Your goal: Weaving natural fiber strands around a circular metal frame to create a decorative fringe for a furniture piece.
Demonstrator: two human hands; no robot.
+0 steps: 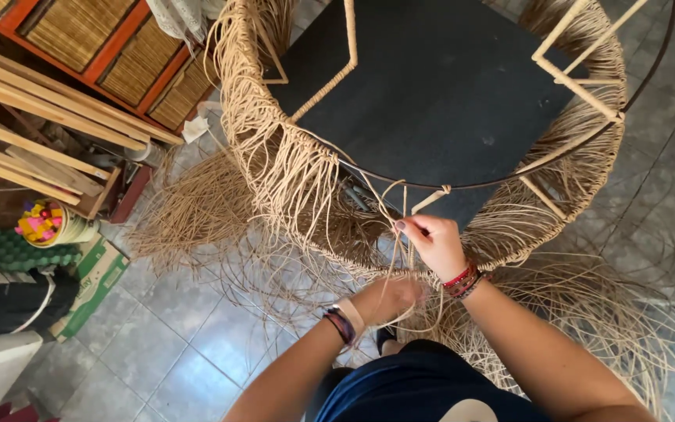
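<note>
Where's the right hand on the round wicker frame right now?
In the head view, the right hand is at centre, pinching pale straw strands just below the round wicker frame's dark metal rim, above the left hand.

Dry, matt straw-coloured fibre strands are wrapping a thin dark hoop, seemingly metal. The floor tiles are showing a slight grey gloss; pale wooden slats are looking smooth and unpainted.
</note>
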